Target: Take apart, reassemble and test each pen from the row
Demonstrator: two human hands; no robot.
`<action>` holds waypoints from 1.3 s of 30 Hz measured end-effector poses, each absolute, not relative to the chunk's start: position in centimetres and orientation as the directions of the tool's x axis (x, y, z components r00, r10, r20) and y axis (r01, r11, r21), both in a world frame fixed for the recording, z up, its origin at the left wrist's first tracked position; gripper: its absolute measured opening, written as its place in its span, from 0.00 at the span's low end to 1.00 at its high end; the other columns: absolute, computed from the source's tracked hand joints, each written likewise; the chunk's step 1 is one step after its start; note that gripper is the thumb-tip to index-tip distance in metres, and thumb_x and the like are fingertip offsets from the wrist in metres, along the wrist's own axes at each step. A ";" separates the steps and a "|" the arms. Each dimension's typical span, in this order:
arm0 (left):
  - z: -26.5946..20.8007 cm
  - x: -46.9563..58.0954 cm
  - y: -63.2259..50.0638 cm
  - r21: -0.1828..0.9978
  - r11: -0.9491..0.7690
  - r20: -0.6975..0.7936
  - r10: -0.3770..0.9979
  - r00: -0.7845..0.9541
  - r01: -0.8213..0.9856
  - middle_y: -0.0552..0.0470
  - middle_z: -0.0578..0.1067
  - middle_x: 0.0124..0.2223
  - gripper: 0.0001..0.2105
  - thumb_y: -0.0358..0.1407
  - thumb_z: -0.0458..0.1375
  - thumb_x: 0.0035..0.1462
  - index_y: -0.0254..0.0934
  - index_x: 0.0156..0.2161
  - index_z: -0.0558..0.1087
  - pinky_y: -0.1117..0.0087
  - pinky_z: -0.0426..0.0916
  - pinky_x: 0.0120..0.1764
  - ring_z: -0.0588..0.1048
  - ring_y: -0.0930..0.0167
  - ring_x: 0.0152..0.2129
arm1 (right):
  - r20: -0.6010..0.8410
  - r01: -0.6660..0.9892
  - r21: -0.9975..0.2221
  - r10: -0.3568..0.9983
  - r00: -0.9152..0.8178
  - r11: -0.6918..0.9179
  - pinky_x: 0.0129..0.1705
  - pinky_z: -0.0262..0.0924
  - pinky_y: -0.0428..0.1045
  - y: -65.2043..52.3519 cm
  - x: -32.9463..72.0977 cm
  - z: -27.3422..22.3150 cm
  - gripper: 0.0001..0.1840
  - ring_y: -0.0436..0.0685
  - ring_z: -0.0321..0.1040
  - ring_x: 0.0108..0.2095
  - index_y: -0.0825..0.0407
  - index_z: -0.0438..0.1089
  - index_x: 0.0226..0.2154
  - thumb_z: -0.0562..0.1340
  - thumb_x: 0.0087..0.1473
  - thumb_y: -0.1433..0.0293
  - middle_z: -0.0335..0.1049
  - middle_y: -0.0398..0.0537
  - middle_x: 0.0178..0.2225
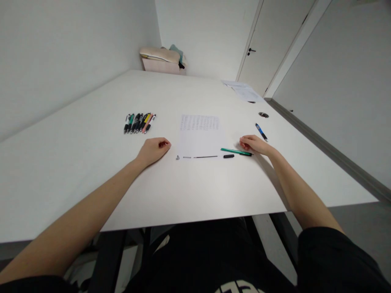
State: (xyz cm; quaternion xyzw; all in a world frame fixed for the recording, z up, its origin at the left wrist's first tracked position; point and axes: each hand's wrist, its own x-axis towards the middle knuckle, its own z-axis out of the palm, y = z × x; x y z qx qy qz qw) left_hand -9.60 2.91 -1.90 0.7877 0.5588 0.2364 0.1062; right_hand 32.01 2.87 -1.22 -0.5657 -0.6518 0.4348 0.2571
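My left hand (153,150) rests on the table left of a printed sheet (198,140), its fingers curled in and the thumb against them; nothing shows in it. On the right, my right hand (254,144) lies with loosely closed fingers just above a green pen barrel (233,151), and I see nothing held. Parts of a pen lie in a row along the sheet's near edge: a small cone tip (177,157), a spring (187,157), a thin ink refill (206,156) and a black rubber grip (228,156).
Several click pens (139,123) lie side by side at the left. A blue pen (261,132) is beyond my right hand. Farther back are loose papers (244,90) and a round table grommet (263,115). A box with cloth (161,61) stands behind the white table (183,191).
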 end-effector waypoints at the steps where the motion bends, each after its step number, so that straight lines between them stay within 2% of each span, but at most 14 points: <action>1: -1.9 -9.6 2.9 0.432 -0.353 0.255 0.931 0.263 0.830 0.49 0.76 0.29 0.15 0.43 0.50 0.51 0.36 0.33 0.75 0.70 0.63 0.32 0.72 0.69 0.26 | -0.163 0.532 -0.847 0.956 -0.243 -0.009 0.23 0.53 0.45 2.7 31.9 -1.1 0.20 0.47 0.56 0.21 0.53 0.63 0.23 0.55 0.49 0.53 0.62 0.44 0.21; 4: -1.9 -9.6 2.9 0.438 -0.354 0.254 0.930 0.264 0.826 0.49 0.76 0.29 0.16 0.43 0.50 0.51 0.35 0.33 0.75 0.70 0.62 0.31 0.72 0.69 0.26 | -0.166 0.625 -0.779 0.945 -0.282 0.050 0.24 0.52 0.45 2.3 31.5 -0.8 0.23 0.47 0.56 0.22 0.54 0.66 0.26 0.54 0.49 0.50 0.63 0.43 0.22; 8: -1.9 -9.7 2.9 0.443 -0.351 0.252 0.932 0.261 0.825 0.49 0.76 0.29 0.16 0.43 0.50 0.51 0.35 0.33 0.75 0.70 0.62 0.31 0.71 0.69 0.26 | -0.120 0.740 -0.643 0.929 -0.351 0.197 0.28 0.54 0.46 1.7 31.2 -0.3 0.22 0.49 0.59 0.25 0.54 0.70 0.30 0.57 0.48 0.52 0.67 0.44 0.25; 12: -1.9 -9.7 2.9 0.442 -0.344 0.245 0.935 0.258 0.828 0.50 0.76 0.29 0.15 0.43 0.50 0.51 0.36 0.33 0.75 0.70 0.62 0.31 0.71 0.69 0.26 | -0.117 0.748 -0.618 0.913 -0.390 0.240 0.32 0.57 0.47 1.2 30.9 0.1 0.21 0.51 0.63 0.29 0.54 0.71 0.33 0.60 0.45 0.53 0.70 0.46 0.29; 16: -1.9 -9.6 2.8 0.449 -0.345 0.245 0.935 0.258 0.824 0.50 0.76 0.28 0.15 0.43 0.50 0.51 0.36 0.33 0.75 0.70 0.62 0.31 0.71 0.69 0.25 | -0.102 0.785 -0.567 0.924 -0.369 0.251 0.31 0.57 0.47 1.0 30.4 0.2 0.18 0.50 0.62 0.27 0.53 0.71 0.32 0.61 0.44 0.55 0.69 0.45 0.27; 26: -1.8 -9.5 2.7 0.436 -0.365 0.264 0.926 0.271 0.823 0.50 0.76 0.28 0.15 0.43 0.50 0.51 0.36 0.33 0.75 0.70 0.63 0.31 0.71 0.70 0.25 | 0.096 0.820 -0.447 0.931 -0.352 0.357 0.35 0.59 0.49 0.6 29.5 0.3 0.11 0.52 0.66 0.30 0.53 0.71 0.29 0.59 0.47 0.62 0.72 0.47 0.29; 31: -1.8 -9.6 2.8 0.445 -0.346 0.276 0.930 0.241 0.826 0.49 0.76 0.28 0.15 0.42 0.51 0.51 0.35 0.33 0.75 0.70 0.63 0.32 0.71 0.69 0.25 | 0.187 0.829 -0.382 0.912 -0.364 0.409 0.38 0.59 0.49 0.3 28.5 0.5 0.10 0.53 0.67 0.32 0.52 0.69 0.33 0.56 0.51 0.65 0.72 0.48 0.31; 36: -0.7 -8.8 2.8 0.420 -0.346 0.380 0.907 0.183 0.839 0.48 0.76 0.30 0.14 0.40 0.50 0.52 0.34 0.34 0.75 0.69 0.62 0.33 0.70 0.69 0.26 | 0.257 0.832 -0.308 0.883 -0.394 0.461 0.39 0.59 0.50 0.4 27.8 0.2 0.12 0.56 0.66 0.35 0.51 0.67 0.38 0.52 0.55 0.65 0.70 0.50 0.36; 39: 0.4 -6.7 2.1 0.376 -0.421 0.402 0.877 0.264 0.826 0.48 0.76 0.32 0.13 0.39 0.50 0.54 0.34 0.35 0.74 0.69 0.62 0.34 0.71 0.69 0.28 | 0.281 0.831 -0.295 0.874 -0.396 0.471 0.39 0.59 0.50 0.6 27.7 -0.1 0.12 0.56 0.65 0.36 0.51 0.66 0.39 0.51 0.56 0.65 0.69 0.51 0.37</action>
